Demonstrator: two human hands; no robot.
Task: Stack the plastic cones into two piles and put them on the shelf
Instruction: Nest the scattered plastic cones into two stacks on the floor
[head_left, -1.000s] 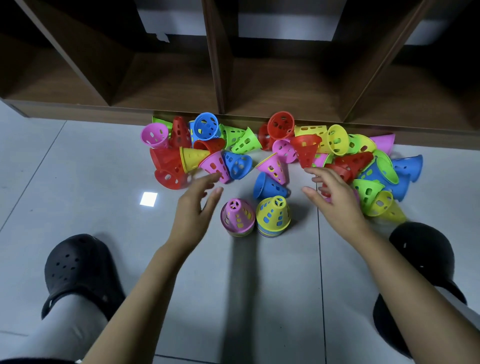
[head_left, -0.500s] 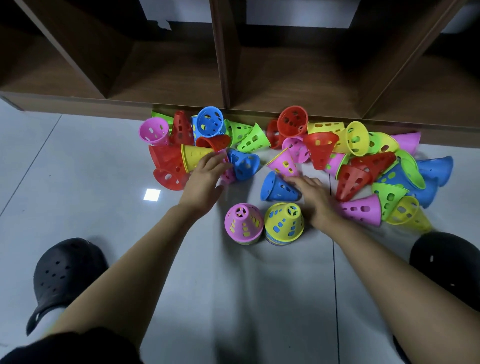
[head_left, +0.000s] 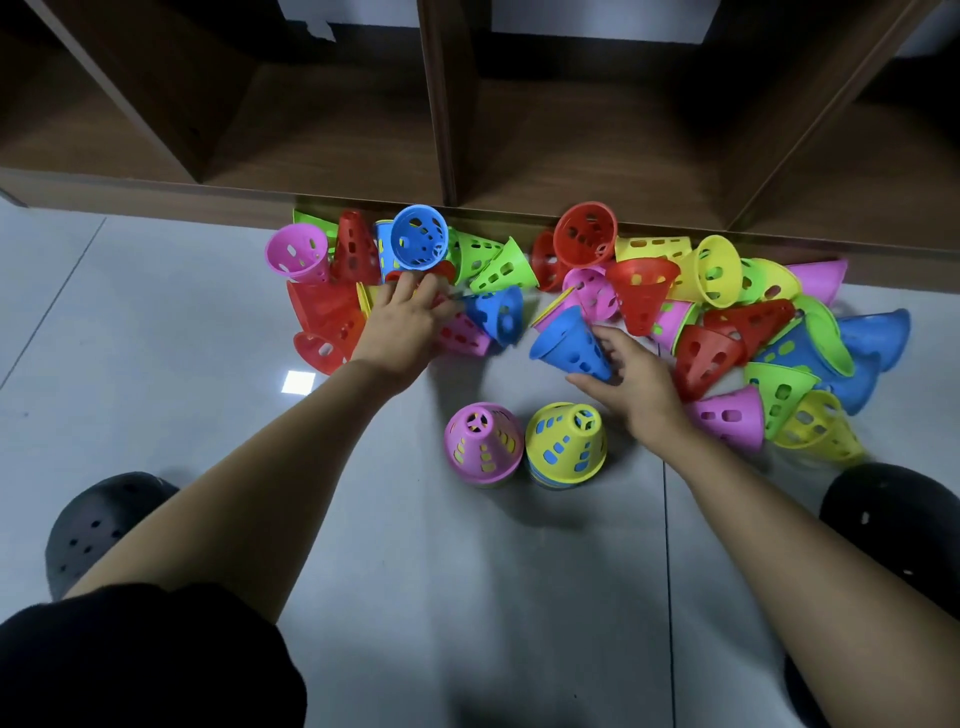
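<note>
Two short piles stand on the floor: one topped by a pink cone (head_left: 483, 441), one by a yellow cone (head_left: 566, 441). Behind them many loose coloured cones (head_left: 717, 322) lie heaped against the wooden shelf (head_left: 156, 192). My right hand (head_left: 639, 389) grips a blue cone (head_left: 569, 345) lying on its side, thumb below and fingers on top. My left hand (head_left: 410, 322) reaches into the left part of the heap, fingers curled over a yellow cone (head_left: 363, 301) that it mostly hides, beside a pink cone (head_left: 465, 335).
The shelf's low compartments (head_left: 571, 156) are open just behind the heap. My black shoes sit on the grey tile floor at the left (head_left: 98, 525) and right (head_left: 893, 519). Bare floor lies in front of the two piles.
My left hand pushed further into the heap and now covers the yellow cone. My right hand closed on the blue cone and tipped it up off the floor.
</note>
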